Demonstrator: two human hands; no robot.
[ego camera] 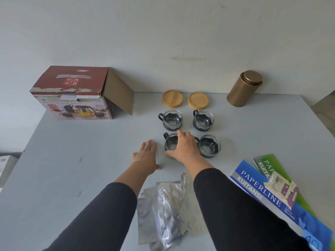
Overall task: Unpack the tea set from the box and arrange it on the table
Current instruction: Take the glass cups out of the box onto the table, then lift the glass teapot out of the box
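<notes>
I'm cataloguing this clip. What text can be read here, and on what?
"PAPERLINE" and "KUITANSI": blue booklet.
"40": the blue booklet's near corner.
"KUITAN", cut off: green booklet.
Four Chinese characters, "经典水具": top of the box.
Small English line on the box front: too blurred.
Sachet print: too small.

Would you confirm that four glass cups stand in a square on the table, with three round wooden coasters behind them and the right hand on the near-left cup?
Not quite: the head view shows two wooden coasters, not three. The rest holds: four glass cups stand in a square on the table, and the right hand rests on the near-left cup.
</notes>
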